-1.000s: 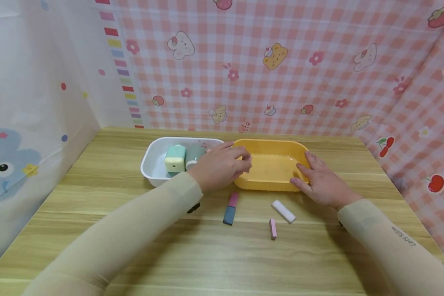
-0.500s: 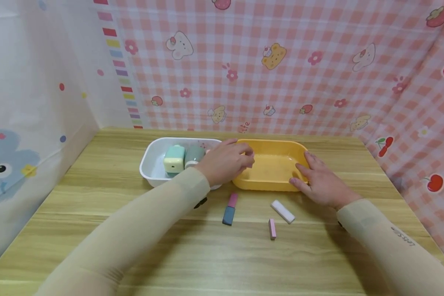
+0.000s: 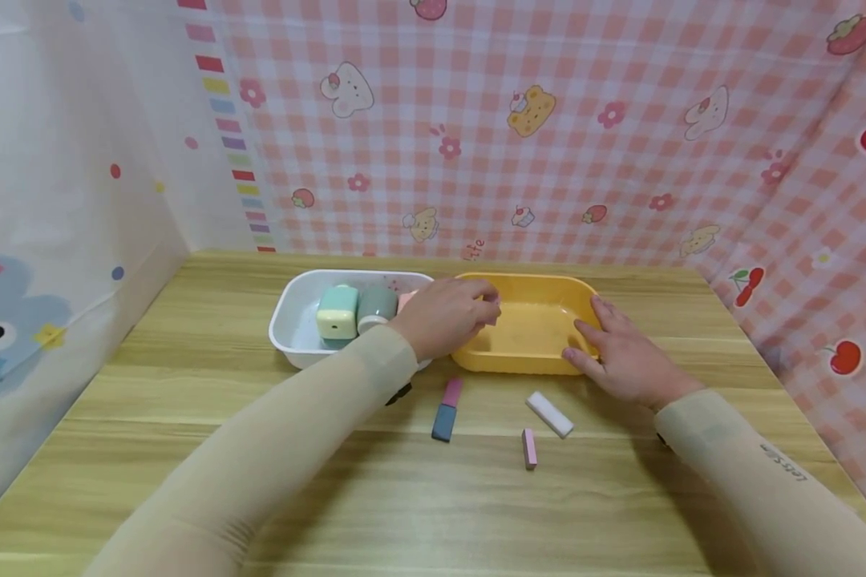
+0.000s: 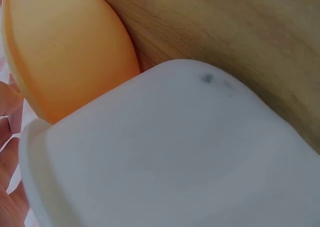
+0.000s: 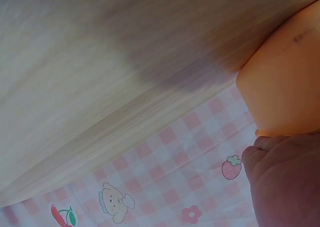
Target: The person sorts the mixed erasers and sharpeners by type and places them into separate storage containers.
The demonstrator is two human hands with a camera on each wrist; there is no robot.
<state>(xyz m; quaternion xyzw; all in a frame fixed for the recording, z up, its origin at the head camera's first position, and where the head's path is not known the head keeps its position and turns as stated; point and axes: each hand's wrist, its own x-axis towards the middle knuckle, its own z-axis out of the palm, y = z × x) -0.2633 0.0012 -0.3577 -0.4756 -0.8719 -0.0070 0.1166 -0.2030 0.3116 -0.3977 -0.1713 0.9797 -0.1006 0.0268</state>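
In the head view my left hand [image 3: 447, 316] reaches over the right end of the white basin [image 3: 289, 353] toward the yellow basin [image 3: 520, 365]. Its fingertips pinch a small pink block [image 3: 497, 308], mostly hidden, above the yellow basin's left side. My right hand [image 3: 631, 357] rests on that basin's right rim, fingers fairly straight. On the table in front lie a pink-and-blue eraser [image 3: 445, 417], a white eraser-like block [image 3: 549, 414] and a small pink block [image 3: 529, 449].
Inside the white basin sit a mint-and-cream pencil sharpener [image 3: 337, 312], a grey-green rounded item [image 3: 378, 307] and a pink item [image 3: 405, 299] partly behind my left hand. A checked cloth [image 3: 404, 120] hangs behind the wooden table [image 3: 375, 513].
My left hand has moved slightly right, toward the yellow basin, with the pink block in its fingertips. My right hand stays at the rim. The blocks on the table lie unmoved.
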